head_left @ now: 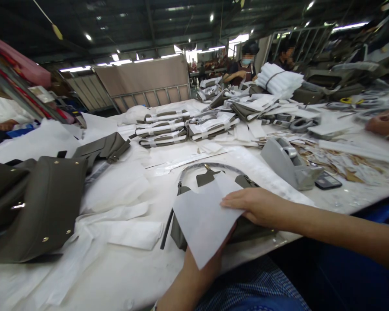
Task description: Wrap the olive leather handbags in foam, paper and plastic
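Observation:
A dark olive handbag [178, 231] lies on the table right in front of me, its wrapped handle [194, 166] arching away from me. Over the bag is a sheet of white paper [207, 216], one corner pointing toward me. My right hand [253, 205] pinches the right edge of this sheet, fingers on top and together. Under the near corner of the paper is my left hand [202, 268], close against the bag's near side; its fingers are hidden by the sheet, so their grip does not show.
More olive bags [52, 203] lie at the left beside crumpled white paper [126, 229]. Wrapped bag pieces [165, 127] are stacked farther back. A grey tape dispenser [285, 162] and a black phone-like device [328, 180] stand at right. A co-worker's hand [385, 123] rests at the right edge.

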The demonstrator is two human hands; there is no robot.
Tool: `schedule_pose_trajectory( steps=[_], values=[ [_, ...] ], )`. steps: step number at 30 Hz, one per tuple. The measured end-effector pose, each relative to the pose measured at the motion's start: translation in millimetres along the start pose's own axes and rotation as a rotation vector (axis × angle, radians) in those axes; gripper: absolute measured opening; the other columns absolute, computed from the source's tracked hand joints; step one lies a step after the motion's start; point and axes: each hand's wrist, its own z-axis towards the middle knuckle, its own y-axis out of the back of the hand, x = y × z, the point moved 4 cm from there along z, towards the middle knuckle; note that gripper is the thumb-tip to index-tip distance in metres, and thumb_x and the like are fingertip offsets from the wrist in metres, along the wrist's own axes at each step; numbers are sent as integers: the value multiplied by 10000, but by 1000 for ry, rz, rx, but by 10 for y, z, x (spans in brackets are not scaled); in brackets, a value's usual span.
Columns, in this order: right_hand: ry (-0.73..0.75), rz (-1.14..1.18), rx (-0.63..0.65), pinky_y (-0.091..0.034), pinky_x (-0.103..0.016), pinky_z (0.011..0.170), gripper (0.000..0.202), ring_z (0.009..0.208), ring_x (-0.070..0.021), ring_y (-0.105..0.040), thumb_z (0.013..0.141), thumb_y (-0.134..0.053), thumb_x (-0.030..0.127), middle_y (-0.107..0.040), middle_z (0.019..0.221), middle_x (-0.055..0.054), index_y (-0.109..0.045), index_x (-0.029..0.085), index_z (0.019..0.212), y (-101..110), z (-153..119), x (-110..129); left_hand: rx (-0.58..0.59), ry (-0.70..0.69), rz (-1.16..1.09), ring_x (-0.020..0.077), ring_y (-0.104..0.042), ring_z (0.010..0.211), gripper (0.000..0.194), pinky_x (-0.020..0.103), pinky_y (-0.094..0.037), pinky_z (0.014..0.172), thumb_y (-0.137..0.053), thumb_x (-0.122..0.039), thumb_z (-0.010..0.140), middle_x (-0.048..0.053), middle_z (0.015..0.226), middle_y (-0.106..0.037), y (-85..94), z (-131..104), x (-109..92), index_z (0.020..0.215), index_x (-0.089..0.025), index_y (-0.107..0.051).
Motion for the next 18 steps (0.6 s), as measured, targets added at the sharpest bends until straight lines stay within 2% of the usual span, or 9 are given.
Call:
schedule_pose_trajectory(
  steps=[2, 5, 7, 9, 11, 13, 16, 18],
  values=[
    [-62, -98, -127, -500, -381, 1043, 606, 1189, -210, -623, 756, -437, 16, -655, 1298, -52, -637, 215, 1293, 121, -58, -198, 15, 31, 1, 271, -583, 1227, 666, 445, -548, 987, -482, -89, 893, 76, 1406, -558, 59, 49, 10, 1497, -328, -339],
    [-148, -273, -309, -472, -422, 1078, 620, 1251, -211, -577, 780, -397, 0, -618, 1351, -47, -612, 231, 1314, 431, -290, -434, 18, 11, 6, 263, -538, 1285, 653, 429, -514, 1035, -455, -72, 881, 104, 1435, -525, 126, 105, 0, 1481, -318, -382],
    [-187, -408, -391, -393, -505, 1132, 582, 1321, -248, -510, 816, -395, 8, -579, 1396, -59, -610, 235, 1308, 619, -494, -501, 5, -5, 23, 267, -498, 1324, 664, 437, -494, 1057, -439, -59, 874, 114, 1456, -502, 132, 114, -4, 1485, -310, -374],
    [-209, -518, -421, -277, -582, 1176, 531, 1385, -287, -424, 851, -397, 22, -542, 1431, -79, -617, 224, 1291, 692, -674, -496, -8, -9, 37, 260, -502, 1321, 682, 427, -500, 1050, -424, -44, 865, 111, 1449, -511, 118, 108, -3, 1490, -311, -362],
    [-207, -563, -403, -200, -629, 1183, 493, 1401, -309, -393, 866, -401, 31, -552, 1419, -93, -638, 218, 1256, 610, -789, -449, -28, -11, 49, 255, -510, 1314, 694, 423, -508, 1040, -401, -24, 856, 110, 1435, -526, 106, 102, -3, 1487, -311, -366],
    [-208, -523, -370, -186, -671, 1162, 518, 1388, -318, -411, 836, -415, 24, -577, 1395, -83, -646, 242, 1246, 412, -838, -401, -49, -14, 57, 257, -520, 1304, 694, 425, -518, 1027, -383, -13, 850, 113, 1423, -538, 106, 102, -5, 1479, -305, -383],
    [-282, -295, -346, -271, -661, 1132, 665, 1376, -286, -435, 754, -410, 0, -547, 1430, -43, -598, 302, 1316, 95, -835, -377, -60, -21, 61, 260, -534, 1291, 676, 425, -531, 1012, -378, -18, 854, 111, 1412, -549, 116, 111, -12, 1467, -301, -410],
    [-342, -105, -349, -318, -610, 1135, 666, 1374, -257, -441, 770, -406, 23, -537, 1439, -32, -575, 313, 1346, -29, -806, -358, -59, -25, 61, 258, -550, 1274, 669, 423, -536, 1007, -382, -27, 855, 108, 1390, -570, 125, 117, -15, 1463, -302, -417]
  ],
)
